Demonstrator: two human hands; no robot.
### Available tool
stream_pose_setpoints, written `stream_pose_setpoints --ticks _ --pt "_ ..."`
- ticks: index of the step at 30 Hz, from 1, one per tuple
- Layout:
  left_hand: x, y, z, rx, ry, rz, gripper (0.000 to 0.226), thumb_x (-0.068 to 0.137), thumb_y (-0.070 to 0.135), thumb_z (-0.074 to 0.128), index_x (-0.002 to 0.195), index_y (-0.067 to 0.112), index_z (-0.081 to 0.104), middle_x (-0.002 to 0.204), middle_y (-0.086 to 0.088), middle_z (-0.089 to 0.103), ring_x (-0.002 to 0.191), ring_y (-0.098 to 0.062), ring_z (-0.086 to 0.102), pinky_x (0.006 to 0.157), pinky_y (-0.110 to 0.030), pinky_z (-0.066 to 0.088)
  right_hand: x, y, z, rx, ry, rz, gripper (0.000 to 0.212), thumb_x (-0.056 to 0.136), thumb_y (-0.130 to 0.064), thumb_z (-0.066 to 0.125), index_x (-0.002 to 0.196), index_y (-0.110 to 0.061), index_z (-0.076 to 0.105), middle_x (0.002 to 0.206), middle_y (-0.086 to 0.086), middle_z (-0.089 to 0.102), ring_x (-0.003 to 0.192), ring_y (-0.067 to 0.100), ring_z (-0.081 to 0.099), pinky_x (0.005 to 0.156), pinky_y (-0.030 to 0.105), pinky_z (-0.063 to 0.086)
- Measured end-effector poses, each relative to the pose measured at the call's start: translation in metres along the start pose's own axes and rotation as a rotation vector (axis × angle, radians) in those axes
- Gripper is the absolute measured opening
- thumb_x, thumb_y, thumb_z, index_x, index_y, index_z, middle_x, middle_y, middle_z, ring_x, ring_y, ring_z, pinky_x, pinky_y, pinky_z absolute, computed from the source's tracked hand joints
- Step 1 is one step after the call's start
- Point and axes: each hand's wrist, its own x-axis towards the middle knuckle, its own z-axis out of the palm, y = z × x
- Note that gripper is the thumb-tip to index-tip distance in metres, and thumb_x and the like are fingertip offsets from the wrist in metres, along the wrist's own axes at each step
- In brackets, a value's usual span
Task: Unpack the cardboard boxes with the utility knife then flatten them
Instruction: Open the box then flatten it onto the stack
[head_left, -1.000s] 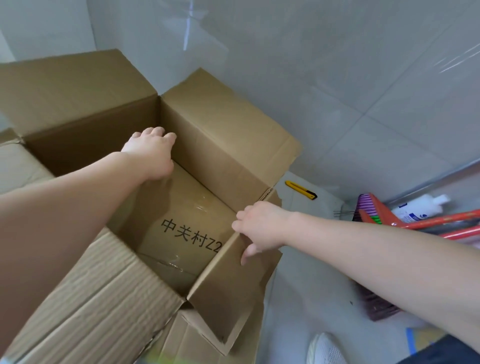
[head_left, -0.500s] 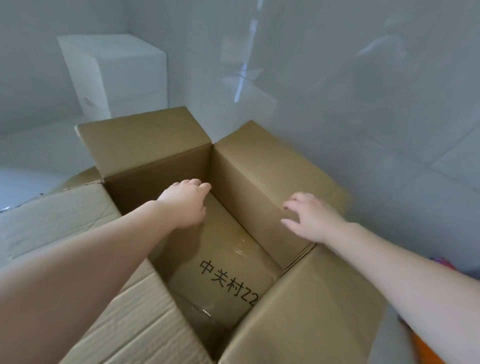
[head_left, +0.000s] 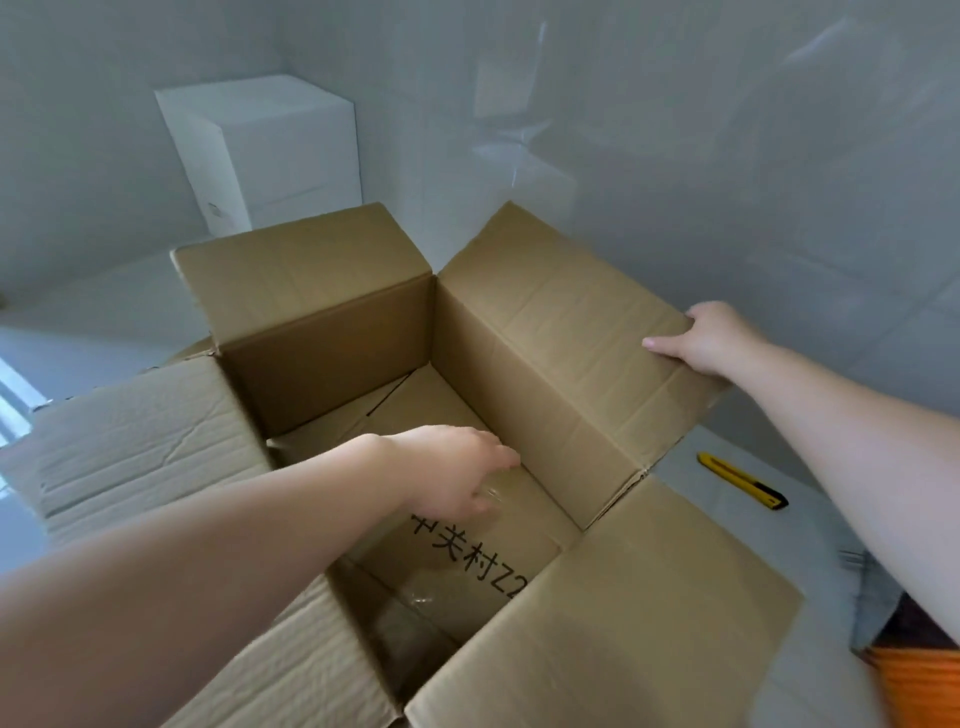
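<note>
Fingers of the right hand (head_left: 714, 340) curl over the outer edge of the far-right flap (head_left: 571, 312) of the large brown corrugated cardboard box (head_left: 322, 332), the thumb lying along the flap's inner face, so the hand grips that flap near its right-hand corner. Down inside the box, the left hand (head_left: 457, 475) reaches to the bottom panel with its fingers bent downward and close together; their tips are hidden against the taped floor, so whether they pinch anything cannot be told. Just below that hand, black printed characters (head_left: 467, 551) run across the bottom panel, and a strip of clear glossy tape (head_left: 421, 597) lies along the seam there. All four top flaps stand open: one at the far side, one held at the right, a ridged one spread toward the left edge of the view, and a broad one lying flat at the near right. The box stands on a pale grey tiled floor (head_left: 104, 291). On that floor, just beyond the box's right corner and apart from both hands, lies the slim yellow utility knife with a black end (head_left: 743, 480). Well behind the box, toward the far left corner of the room, stands a white rectangular carton (head_left: 265, 150) against the glossy pale wall (head_left: 675, 130).
</note>
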Motion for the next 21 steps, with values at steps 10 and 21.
stream_pose_setpoints --ticks 10,21 --pt "-0.014 0.035 -0.001 -0.064 -0.281 0.094 0.077 0.082 0.059 0.062 0.146 0.028 0.032 0.135 0.006 0.051 0.119 -0.019 0.051 0.090 -0.025 0.040 -0.018 -0.040 -0.033 -0.172 0.278 -0.144 0.044 0.078 -0.050 0.073 0.098 -0.012 0.064 0.105 0.015 0.067 0.103 0.038 0.060 0.077 0.036 0.047" --pt "-0.026 0.041 0.026 0.082 -0.274 0.017 0.055 0.073 0.067 0.061 0.095 0.017 0.062 0.080 0.000 0.063 0.070 -0.024 0.057 0.065 -0.030 0.048 -0.014 -0.047 -0.024 -0.211 0.361 -0.169 0.036 0.090 -0.044 0.062 0.101 -0.010 0.055 0.104 0.016 0.065 0.102 0.036 0.060 0.070 0.033 0.039"
